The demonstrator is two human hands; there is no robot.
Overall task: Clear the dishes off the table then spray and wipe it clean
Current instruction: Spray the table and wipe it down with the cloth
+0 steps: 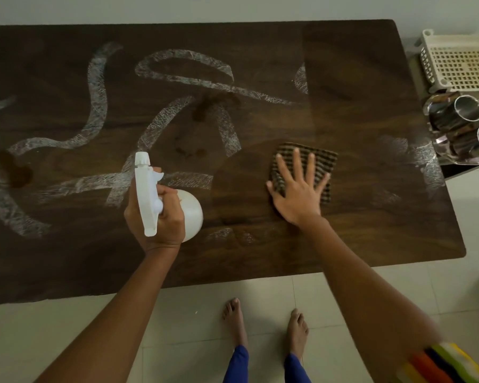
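Two hands on your dark table (349, 78). Item one: your left hand (162, 221), centre of frame, fingers curled tight round the neck of a white spray bottle (145, 194), its round body half hidden behind the hand. Item two: your right hand (297, 193), fingers straight and spread, pressing a checked cloth (315, 158) flat, centre right, near part covered by the palm. White streaks (97, 92), brown stains (18, 172): left half. Steel cups (469, 109), cream basket (459, 64): right edge, cut off
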